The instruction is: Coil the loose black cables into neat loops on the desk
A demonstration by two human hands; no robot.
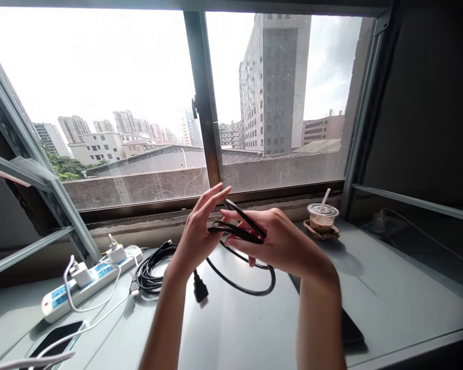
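Phone (56, 336) lies nearest, on the worktop (389, 303). Right hand (281, 241) pinches folded loops of cable (241, 226) above it; left hand (198, 231) touches them, fingers spread. Cable looks light and limp, plug (200, 293) dangling; best gripped at the gathered loops.

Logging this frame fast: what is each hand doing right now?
Left hand: fingers open and straight, touching the looped black rubber-sheathed cable.
Right hand: closed around loops of that cable, held above the grey table.
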